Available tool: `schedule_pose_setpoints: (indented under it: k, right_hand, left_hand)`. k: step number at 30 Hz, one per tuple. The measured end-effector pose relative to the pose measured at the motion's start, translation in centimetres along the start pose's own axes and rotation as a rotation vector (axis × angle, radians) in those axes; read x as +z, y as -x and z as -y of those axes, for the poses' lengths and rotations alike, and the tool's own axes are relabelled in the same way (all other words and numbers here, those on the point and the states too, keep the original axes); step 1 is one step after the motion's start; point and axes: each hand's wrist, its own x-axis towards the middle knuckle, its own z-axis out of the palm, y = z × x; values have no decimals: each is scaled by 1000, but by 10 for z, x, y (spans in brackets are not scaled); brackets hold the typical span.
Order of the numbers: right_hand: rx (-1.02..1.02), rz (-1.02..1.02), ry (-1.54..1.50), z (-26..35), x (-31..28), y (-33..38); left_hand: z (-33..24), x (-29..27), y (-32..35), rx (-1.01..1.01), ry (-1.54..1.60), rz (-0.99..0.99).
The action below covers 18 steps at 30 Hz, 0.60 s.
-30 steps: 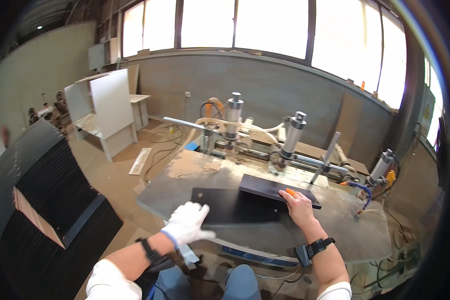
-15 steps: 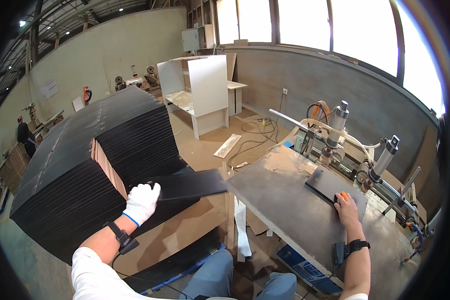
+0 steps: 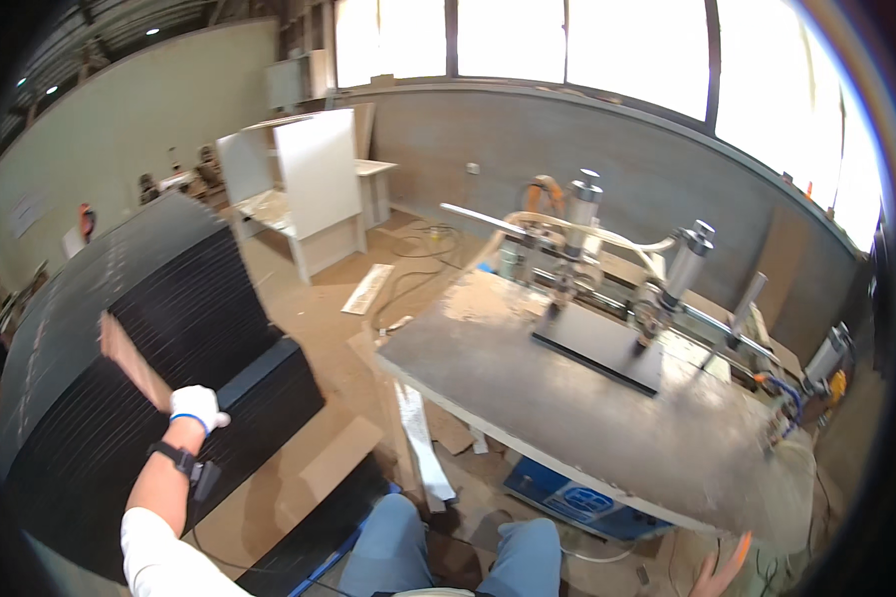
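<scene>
My left hand point(image 3: 197, 409), in a white glove with a blue cuff, is at the near left end of a dark board point(image 3: 259, 373) lying in the stepped-down part of a large stack of dark boards point(image 3: 90, 428). Its fingers look curled round that end, though blur partly hides them. At the lower right edge, my bare right hand point(image 3: 719, 572) shows only in part, fingers apart and empty, with orange on one finger. Away from both hands, another dark board point(image 3: 599, 348) lies flat on the metal worktable point(image 3: 468, 363), below two upright cylinders of a machine point(image 3: 622, 269).
A white cabinet frame point(image 3: 319, 169) stands beyond the stack. Cables point(image 3: 423, 244) and a pale board offcut point(image 3: 367, 289) lie on the floor. Under the worktable is a blue box point(image 3: 577, 497). Brown sheet material point(image 3: 309, 478) lies by the stack's near side.
My left hand has brought its dark board leftward onto the stack. My right hand has left the board on the worktable and dropped to the lower edge. The view has turned right.
</scene>
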Motion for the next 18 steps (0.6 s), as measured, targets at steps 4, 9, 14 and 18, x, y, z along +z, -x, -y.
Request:
schedule_pose_setpoints:
  k: [4, 9, 14, 18]
  right_hand:
    - [472, 528, 608, -37, -100, 187]
    - [831, 909, 745, -21, -112, 299]
    - [661, 689, 574, -16, -110, 291]
    - [650, 289, 385, -22, -146, 236]
  left_hand:
    - [-55, -50, 9, 85, -105, -37]
    - [-222, -139, 58, 785, 325, -703]
    - [-401, -224, 87, 1134, 428, -636]
    - [-482, -248, 76, 1151, 352, -490]
